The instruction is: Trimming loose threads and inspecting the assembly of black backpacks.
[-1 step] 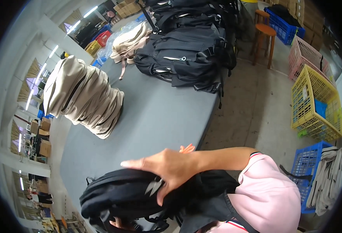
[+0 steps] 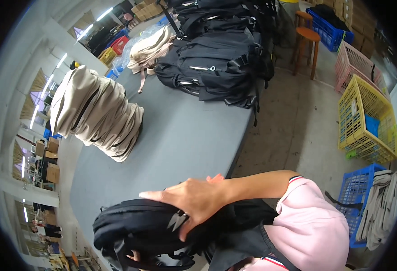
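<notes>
A black backpack (image 2: 135,226) lies on its side at the near end of the grey table (image 2: 185,135). My right hand (image 2: 194,198) lies across the top of it, fingers stretched to the left and thumb curled down over its side. The bare forearm runs back to a pink sleeve at the lower right. My left hand (image 2: 134,255) is almost hidden under the backpack. Only a bit of its fingers shows among the straps at the bag's lower edge, holding it from below.
A leaning stack of beige bags (image 2: 99,113) stands on the table's left. Black backpacks (image 2: 221,63) and more beige bags (image 2: 151,47) are piled at the far end. On the floor to the right are wooden stools (image 2: 309,38) and yellow (image 2: 365,122), pink (image 2: 356,61) and blue crates (image 2: 354,194).
</notes>
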A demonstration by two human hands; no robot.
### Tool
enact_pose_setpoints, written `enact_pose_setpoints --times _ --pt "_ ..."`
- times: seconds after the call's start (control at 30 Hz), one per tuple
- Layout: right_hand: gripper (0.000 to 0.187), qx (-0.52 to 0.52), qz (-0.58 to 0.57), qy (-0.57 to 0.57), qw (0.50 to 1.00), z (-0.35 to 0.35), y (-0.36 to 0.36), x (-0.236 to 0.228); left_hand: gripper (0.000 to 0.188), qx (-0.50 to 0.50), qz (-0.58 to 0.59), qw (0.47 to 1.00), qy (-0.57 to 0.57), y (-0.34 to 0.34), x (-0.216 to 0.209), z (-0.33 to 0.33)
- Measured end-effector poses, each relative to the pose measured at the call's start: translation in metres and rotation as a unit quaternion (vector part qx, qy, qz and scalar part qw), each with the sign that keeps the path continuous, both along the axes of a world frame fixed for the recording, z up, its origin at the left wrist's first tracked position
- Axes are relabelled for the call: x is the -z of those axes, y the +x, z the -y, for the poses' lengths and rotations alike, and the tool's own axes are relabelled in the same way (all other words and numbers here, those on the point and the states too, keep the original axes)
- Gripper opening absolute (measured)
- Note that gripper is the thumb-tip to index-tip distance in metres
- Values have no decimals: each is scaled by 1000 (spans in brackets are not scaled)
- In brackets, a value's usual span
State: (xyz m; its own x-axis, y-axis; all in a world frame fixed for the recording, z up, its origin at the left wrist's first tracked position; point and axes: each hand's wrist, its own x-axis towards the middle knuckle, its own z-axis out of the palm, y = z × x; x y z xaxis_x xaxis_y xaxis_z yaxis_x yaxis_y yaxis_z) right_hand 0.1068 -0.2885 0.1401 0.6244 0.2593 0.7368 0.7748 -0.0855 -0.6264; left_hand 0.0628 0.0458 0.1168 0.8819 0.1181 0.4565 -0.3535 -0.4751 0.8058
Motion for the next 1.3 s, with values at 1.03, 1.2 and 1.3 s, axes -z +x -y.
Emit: enact_pose_setpoints --times 1.03,1.2,1.3 --pt "21 70 -313 297 899 122 117 27 31 74 -240 911 -328 58 71 40" --pt "21 79 -329 289 896 123 128 35 30 90 -243 909 -325 59 72 49" --pt "35 55 -373 297 877 123 134 42 31 91 -249 908 -324 62 78 50"
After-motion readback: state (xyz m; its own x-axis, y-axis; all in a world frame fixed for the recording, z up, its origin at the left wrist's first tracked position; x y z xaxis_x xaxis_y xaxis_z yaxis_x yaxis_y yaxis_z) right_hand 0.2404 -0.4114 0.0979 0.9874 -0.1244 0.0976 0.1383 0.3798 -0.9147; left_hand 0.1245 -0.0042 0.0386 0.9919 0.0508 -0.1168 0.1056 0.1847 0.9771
